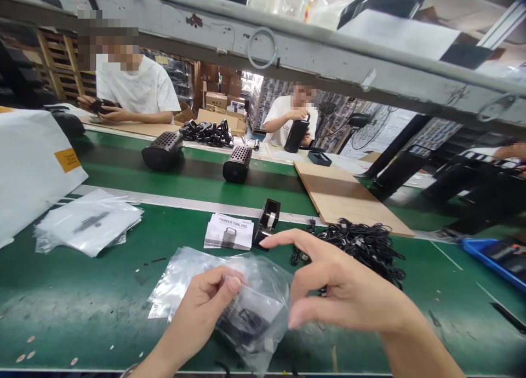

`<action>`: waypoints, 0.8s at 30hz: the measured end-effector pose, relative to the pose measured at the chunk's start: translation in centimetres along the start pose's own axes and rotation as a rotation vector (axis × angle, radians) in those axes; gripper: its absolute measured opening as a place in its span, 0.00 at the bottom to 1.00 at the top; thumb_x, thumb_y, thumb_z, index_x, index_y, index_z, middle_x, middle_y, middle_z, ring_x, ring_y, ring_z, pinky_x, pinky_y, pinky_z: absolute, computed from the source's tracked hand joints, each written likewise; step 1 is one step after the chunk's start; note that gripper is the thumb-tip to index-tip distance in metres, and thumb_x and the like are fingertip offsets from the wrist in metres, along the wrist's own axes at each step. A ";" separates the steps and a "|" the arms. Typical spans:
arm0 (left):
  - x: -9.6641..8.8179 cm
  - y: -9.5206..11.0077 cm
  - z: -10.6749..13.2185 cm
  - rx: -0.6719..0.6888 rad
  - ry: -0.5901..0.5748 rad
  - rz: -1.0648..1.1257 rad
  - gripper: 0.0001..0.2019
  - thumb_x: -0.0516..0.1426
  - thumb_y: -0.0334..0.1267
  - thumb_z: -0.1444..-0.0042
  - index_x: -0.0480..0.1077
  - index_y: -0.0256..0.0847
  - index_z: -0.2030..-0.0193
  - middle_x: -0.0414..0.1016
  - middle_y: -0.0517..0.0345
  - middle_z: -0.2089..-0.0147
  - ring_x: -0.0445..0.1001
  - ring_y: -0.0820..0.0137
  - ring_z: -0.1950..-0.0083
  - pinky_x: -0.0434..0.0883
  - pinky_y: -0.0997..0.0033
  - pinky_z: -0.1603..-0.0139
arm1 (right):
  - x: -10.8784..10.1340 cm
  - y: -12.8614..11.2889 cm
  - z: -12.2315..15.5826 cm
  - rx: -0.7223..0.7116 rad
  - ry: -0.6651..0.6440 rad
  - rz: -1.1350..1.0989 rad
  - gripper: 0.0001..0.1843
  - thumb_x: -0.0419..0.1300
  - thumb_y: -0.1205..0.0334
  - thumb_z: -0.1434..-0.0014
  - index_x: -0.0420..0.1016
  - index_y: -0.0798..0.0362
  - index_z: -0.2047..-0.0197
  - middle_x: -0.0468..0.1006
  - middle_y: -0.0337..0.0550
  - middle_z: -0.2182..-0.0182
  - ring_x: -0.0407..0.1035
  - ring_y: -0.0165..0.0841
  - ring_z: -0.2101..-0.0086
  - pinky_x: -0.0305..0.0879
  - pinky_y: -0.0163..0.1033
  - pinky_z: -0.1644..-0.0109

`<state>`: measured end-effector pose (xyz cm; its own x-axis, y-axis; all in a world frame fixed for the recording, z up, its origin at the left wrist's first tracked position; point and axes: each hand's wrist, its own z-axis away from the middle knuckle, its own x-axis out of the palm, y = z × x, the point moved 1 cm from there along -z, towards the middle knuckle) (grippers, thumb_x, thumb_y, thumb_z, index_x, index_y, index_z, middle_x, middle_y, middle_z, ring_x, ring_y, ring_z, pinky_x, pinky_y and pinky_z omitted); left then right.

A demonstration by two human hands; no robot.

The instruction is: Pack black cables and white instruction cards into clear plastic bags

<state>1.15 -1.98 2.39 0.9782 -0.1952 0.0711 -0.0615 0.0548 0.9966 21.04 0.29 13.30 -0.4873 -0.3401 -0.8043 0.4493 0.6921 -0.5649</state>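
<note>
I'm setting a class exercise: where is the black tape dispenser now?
In the head view, the black tape dispenser stands just right of centre, beside the printed leaflets on its left, with the black cables further right.

It's a factory wkshp w/ bench (pixel 94 307), cable pile (pixel 365 244) & ctns (pixel 216 99).

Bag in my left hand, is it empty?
No, the bag in the left hand has something black showing through its clear plastic.

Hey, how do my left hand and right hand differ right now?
The left hand pinches a clear plastic bag; the right hand is open, its thumb and index finger apart. The left hand's fingers curl in, while the right hand's index finger stretches out. Both hands are bare.
</note>
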 end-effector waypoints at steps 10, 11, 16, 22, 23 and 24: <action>0.3 -0.1 -0.2 0.114 0.114 -0.197 0.10 0.54 0.45 0.45 0.71 0.44 0.73 0.72 0.63 0.71 0.69 0.73 0.67 0.66 0.80 0.66 | 1.1 2.0 1.9 0.134 0.003 -0.160 0.13 0.67 0.56 0.55 0.67 0.51 0.74 0.71 0.39 0.61 0.67 0.30 0.61 0.63 0.33 0.58; 0.3 -0.3 -0.3 0.107 0.155 -0.185 0.10 0.54 0.45 0.46 0.71 0.44 0.73 0.72 0.63 0.72 0.69 0.73 0.67 0.66 0.81 0.66 | 1.3 2.3 2.2 0.177 0.073 -0.220 0.16 0.68 0.57 0.58 0.67 0.50 0.69 0.71 0.39 0.60 0.66 0.31 0.60 0.63 0.34 0.57; 0.2 -1.3 -1.4 0.028 0.326 -0.039 0.10 0.59 0.47 0.51 0.70 0.43 0.71 0.73 0.64 0.72 0.69 0.74 0.68 0.66 0.81 0.67 | 5.8 4.0 2.6 0.412 0.270 -0.519 0.51 0.72 0.58 0.66 0.52 0.45 0.41 0.68 0.41 0.52 0.63 0.36 0.52 0.57 0.42 0.46; -0.3 -2.4 -2.1 -0.018 0.435 0.114 0.13 0.60 0.49 0.54 0.71 0.40 0.72 0.72 0.62 0.73 0.68 0.74 0.70 0.67 0.80 0.70 | 9.4 5.9 0.5 0.521 0.494 -0.744 0.18 0.50 0.52 0.40 0.75 0.56 0.67 0.77 0.45 0.69 0.69 0.34 0.65 0.63 0.39 0.57; -0.5 -2.5 -2.1 -0.026 0.439 0.131 0.14 0.60 0.50 0.53 0.71 0.40 0.73 0.72 0.62 0.73 0.69 0.74 0.70 0.67 0.79 0.71 | 9.4 6.1 0.4 0.510 0.517 -0.764 0.18 0.50 0.53 0.40 0.75 0.55 0.64 0.77 0.45 0.68 0.69 0.34 0.64 0.63 0.39 0.57; -0.6 -2.6 -2.2 -0.030 0.432 0.144 0.14 0.59 0.50 0.52 0.70 0.40 0.73 0.72 0.62 0.72 0.69 0.74 0.70 0.68 0.79 0.71 | 9.4 6.3 0.3 0.501 0.531 -0.763 0.15 0.52 0.53 0.41 0.74 0.54 0.61 0.77 0.44 0.66 0.69 0.34 0.63 0.63 0.39 0.57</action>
<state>1.13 0.12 -0.33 0.9536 0.2425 0.1786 -0.2034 0.0811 0.9757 19.48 1.26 2.17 -0.9818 -0.1681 -0.0883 0.0846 0.0293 -0.9960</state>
